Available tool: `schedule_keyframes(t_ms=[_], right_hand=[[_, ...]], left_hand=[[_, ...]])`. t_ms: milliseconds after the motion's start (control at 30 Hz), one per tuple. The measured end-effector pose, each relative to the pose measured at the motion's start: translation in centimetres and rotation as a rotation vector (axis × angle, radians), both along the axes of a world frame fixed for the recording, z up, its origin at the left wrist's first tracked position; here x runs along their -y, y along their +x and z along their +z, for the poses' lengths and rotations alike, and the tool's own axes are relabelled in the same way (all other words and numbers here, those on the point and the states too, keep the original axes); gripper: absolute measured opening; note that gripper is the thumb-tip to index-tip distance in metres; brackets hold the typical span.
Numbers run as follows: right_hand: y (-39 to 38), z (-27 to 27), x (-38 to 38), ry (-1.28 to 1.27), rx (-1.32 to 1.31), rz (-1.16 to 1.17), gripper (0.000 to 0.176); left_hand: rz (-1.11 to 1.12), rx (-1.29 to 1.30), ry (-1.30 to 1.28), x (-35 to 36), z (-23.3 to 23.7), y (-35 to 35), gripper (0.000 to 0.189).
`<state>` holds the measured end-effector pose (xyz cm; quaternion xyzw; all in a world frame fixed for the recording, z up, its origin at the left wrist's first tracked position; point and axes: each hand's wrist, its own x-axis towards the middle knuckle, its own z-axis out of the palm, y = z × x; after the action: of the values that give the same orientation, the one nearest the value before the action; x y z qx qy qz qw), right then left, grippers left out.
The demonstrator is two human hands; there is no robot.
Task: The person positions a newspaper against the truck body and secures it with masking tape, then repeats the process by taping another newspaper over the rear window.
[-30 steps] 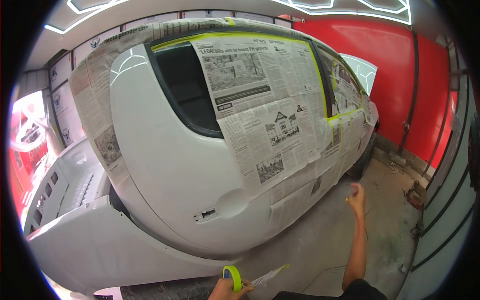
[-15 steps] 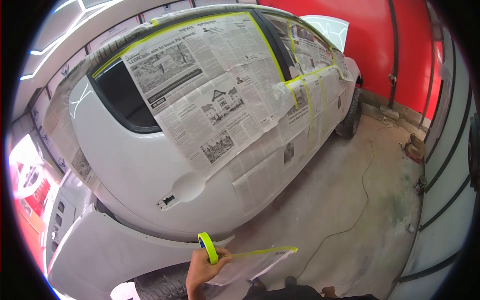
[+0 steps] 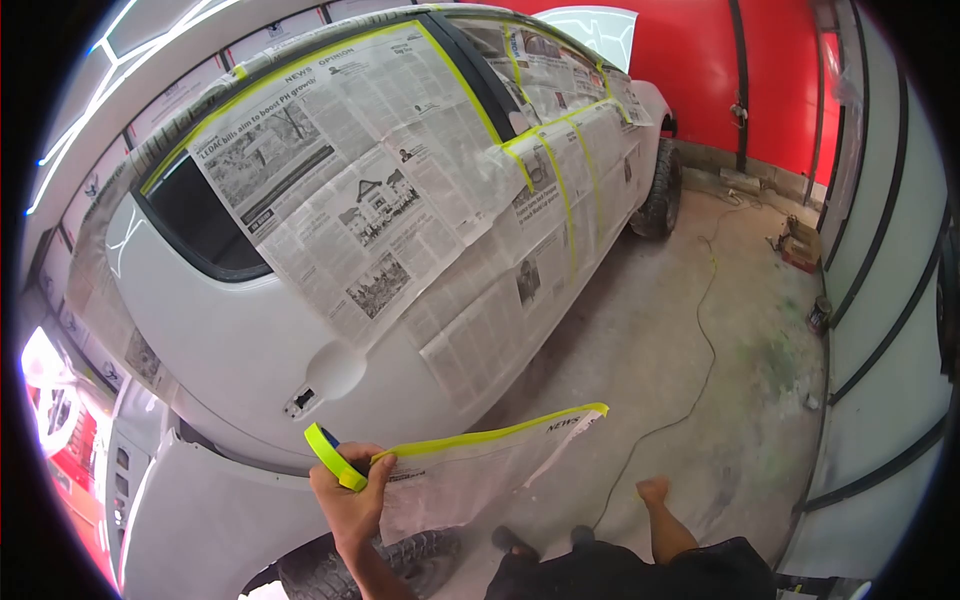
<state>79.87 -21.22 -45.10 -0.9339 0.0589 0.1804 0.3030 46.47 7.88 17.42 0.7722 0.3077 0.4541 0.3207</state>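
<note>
My left hand (image 3: 352, 492) is closed around a roll of bright yellow masking tape (image 3: 332, 458) and pinches the near corner of a newspaper sheet (image 3: 450, 488). A yellow tape strip (image 3: 490, 432) runs along the sheet's top edge, out to its far corner. The sheet hangs in front of the car's pale side panel (image 3: 240, 370). To the right, my right hand (image 3: 653, 489) is held low over the floor, apart from the sheet. Its fingers look loosely apart, with nothing visible in them.
Taped newspaper (image 3: 350, 170) covers much of the car's side and windows. A grey fender (image 3: 210, 510) and a tyre (image 3: 420, 560) are close by my left arm. A cable (image 3: 712, 350) winds across the floor. A box (image 3: 800, 245) and a can (image 3: 820, 315) stand along the right wall.
My left hand has risen and moved left with the tape roll, lifting the newspaper sheet and spreading it more into view. My right hand has come up into fuller view. The camera's view has shifted.
</note>
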Motion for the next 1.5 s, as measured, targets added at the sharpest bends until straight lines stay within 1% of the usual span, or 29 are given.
schedule_keyframes(t_ms=[33,100,133,233,267,333,433,467,500,533,633,667,700,733,767,833,933,1067,1133,1200,1233,1267,1300,1367,1400,1433,1500], right_hand=[[0.3,-4.1,-0.2,-0.075,0.062,0.059,0.021],[-2.2,-3.1,0.2,0.008,0.137,0.082,0.016],[-3.3,-2.8,0.3,0.048,0.172,0.097,0.014],[-5.2,-1.7,0.9,0.140,-0.098,0.047,0.014],[-5.7,-1.2,0.7,0.176,-0.181,-0.005,0.014],[-7.0,2.4,0.1,0.252,-0.342,-0.112,0.014],[-8.3,3.5,-0.4,0.169,-0.258,-0.084,0.024],[-8.3,3.7,-0.9,0.120,-0.194,-0.030,0.029],[-8.0,0.2,-0.7,0.070,-0.129,0.023,0.034],[-7.8,-1.9,-0.8,0.021,-0.064,0.076,0.040],[-7.4,-2.6,-2.5,-0.066,0.155,0.106,0.047],[-7.3,-2.9,-3.1,-0.068,0.216,0.133,0.045],[-6.9,-4.5,-3.6,-0.066,0.278,0.161,0.043],[-6.6,-4.5,-4.5,-0.063,0.340,0.189,0.041],[-6.1,-4.4,-5.0,-0.021,0.128,0.249,0.040],[-5.4,-0.2,-5.4,0.054,-0.301,0.368,0.038],[-6.0,3.2,-6.3,0.062,-0.456,0.410,0.037],[-7.3,4.4,-7.2,-0.085,-0.172,0.534,0.036],[-7.4,-0.2,-7.1,-0.174,0.026,0.632,0.041],[-7.5,0.1,-7.7,-0.154,-0.068,0.581,0.044],[-7.5,-0.9,-7.5,-0.147,-0.117,0.549,0.046],[-7.3,-1.8,-7.2,-0.099,-0.173,0.610,0.047],[-7.1,-1.6,-6.7,-0.077,-0.269,0.618,0.047],[-6.8,1.5,-6.4,-0.043,-0.482,0.593,0.048],[-6.8,2.5,-6.0,-0.040,-0.515,0.584,0.049],[-6.8,3.5,-5.8,-0.046,-0.500,0.590,0.050],[-6.4,4.9,-5.9,-0.080,-0.329,0.639,0.046]], left_hand=[[0.017,0.047,0.003,-0.1,0.1,-0.2,0.010],[0.060,0.139,0.006,-0.4,0.2,-0.7,0.011],[0.077,0.130,0.039,-1.0,0.0,-1.3,0.012],[0.116,0.203,0.040,-2.0,-0.1,-2.6,0.012],[0.108,0.236,0.037,-2.2,0.0,-2.8,0.013],[0.121,0.248,0.036,-2.6,0.0,-3.3,0.013],[0.132,0.267,0.026,-3.3,0.1,-3.9,0.013],[0.134,0.271,0.021,-3.5,0.2,-4.0,0.013],[0.138,0.273,0.024,-3.7,0.2,-4.2,0.013],[0.142,0.273,0.028,-3.9,0.2,-4.4,0.013],[0.162,0.285,0.030,-4.4,0.1,-4.8,0.013],[0.173,0.291,0.033,-4.6,0.0,-5.1,0.013],[0.178,0.292,0.031,-4.7,0.1,-5.3,0.013],[0.185,0.292,0.030,-4.7,0.1,-5.5,0.013],[0.192,0.292,0.030,-4.7,0.2,-5.8,0.013],[0.191,0.298,0.019,-4.8,0.1,-6.3,0.013],[0.210,0.296,0.023,-4.8,-0.2,-7.2,0.013],[0.228,0.303,0.036,-4.8,-0.2,-8.4,0.013],[0.247,0.308,0.033,-4.6,-0.4,-8.8,0.012],[0.251,0.318,0.017,-4.5,-0.5,-8.8,0.012],[0.256,0.312,0.016,-4.5,-0.5,-8.9,0.012],[0.257,0.307,0.014,-4.5,-0.6,-8.9,0.011],[0.255,0.302,0.009,-4.5,-0.6,-8.8,0.011],[0.246,0.312,0.015,-4.4,-0.7,-8.7,0.011],[0.244,0.320,0.013,-4.4,-0.8,-8.6,0.011],[0.241,0.327,0.010,-4.4,-0.9,-8.6,0.011],[0.256,0.325,0.005,-4.1,-1.0,-8.7,0.011]])
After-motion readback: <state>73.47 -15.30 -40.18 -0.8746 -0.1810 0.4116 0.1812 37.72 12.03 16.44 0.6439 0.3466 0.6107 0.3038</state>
